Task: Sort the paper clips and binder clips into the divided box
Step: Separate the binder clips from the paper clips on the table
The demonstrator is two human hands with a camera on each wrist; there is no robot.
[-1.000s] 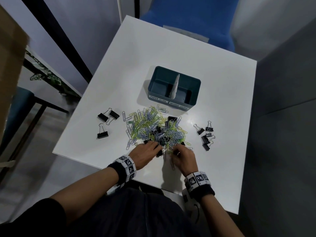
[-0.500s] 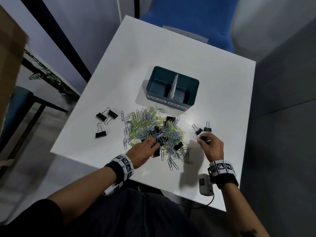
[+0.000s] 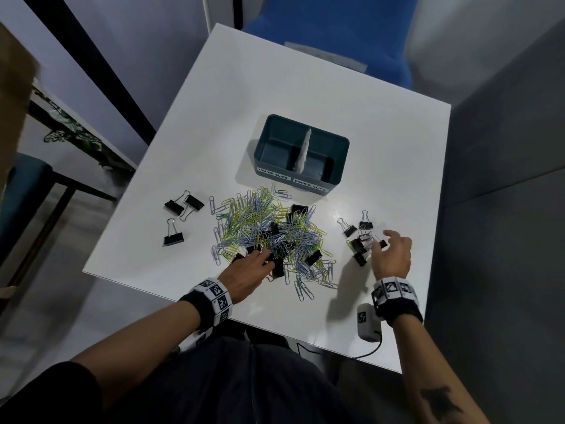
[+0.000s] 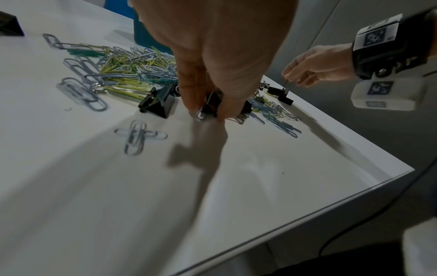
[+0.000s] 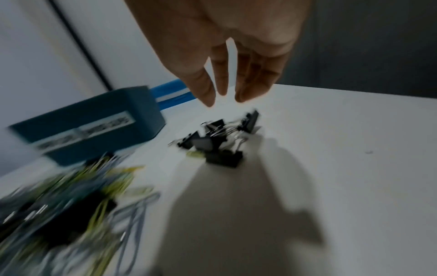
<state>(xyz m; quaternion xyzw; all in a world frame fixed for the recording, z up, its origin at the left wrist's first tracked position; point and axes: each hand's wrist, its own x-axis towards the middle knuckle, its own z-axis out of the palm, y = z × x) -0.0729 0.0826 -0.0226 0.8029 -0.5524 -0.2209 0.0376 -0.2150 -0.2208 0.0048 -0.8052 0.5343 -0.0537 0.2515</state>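
Observation:
A teal divided box [image 3: 344, 154] stands mid-table, with labels on its front wall for paper clips on the left and binder clips on the right. In front of it lies a heap of green and grey paper clips [image 3: 260, 218] with black binder clips mixed in. At the heap's near edge my left hand [image 3: 263, 258] pinches a black binder clip [image 4: 212, 102] against the table. My right hand [image 3: 388, 243] hovers over a cluster of binder clips [image 3: 357, 240] to the right. Its fingers [image 5: 205, 89] are straight and hold nothing.
Three more binder clips [image 3: 183, 206] lie left of the heap. A loose binder clip [image 4: 160, 102] sits beside my left fingers. The table's right edge [image 3: 440, 228] is close to my right hand. A blue chair [image 3: 336, 32] stands behind the table.
My right hand left the heap and went right to the binder clip cluster, where its fingers have spread. My left hand stayed at the heap's near edge.

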